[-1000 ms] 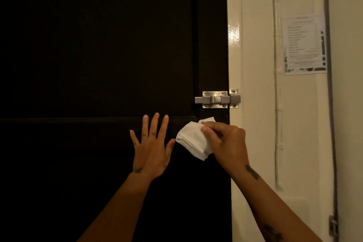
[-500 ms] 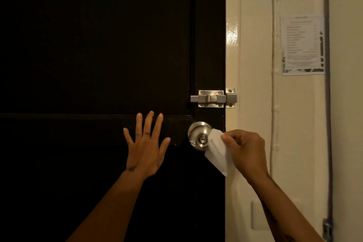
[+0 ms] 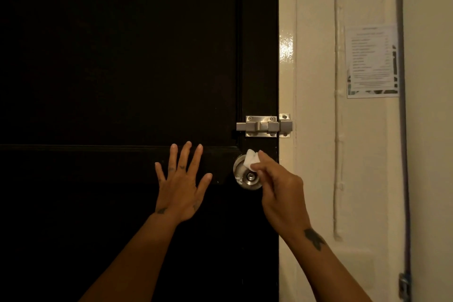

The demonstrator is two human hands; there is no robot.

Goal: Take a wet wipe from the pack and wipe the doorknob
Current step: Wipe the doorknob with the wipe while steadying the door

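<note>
A steel slide bolt was seen fastened across a dark door; a printed notice was taped to the cream wall.

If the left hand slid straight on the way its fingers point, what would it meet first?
Only more dark door: the left hand lies flat, fingers pointing up, and nothing shows above them. The bolt latch sits off to the right.

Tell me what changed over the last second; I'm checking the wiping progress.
The right hand carried the wet wipe from covering the doorknob, out to its right side, then up onto its top edge, bunched small in the fingers. The knob's face now shows. The left hand stayed flat on the door; the bolt latch is unchanged.
</note>
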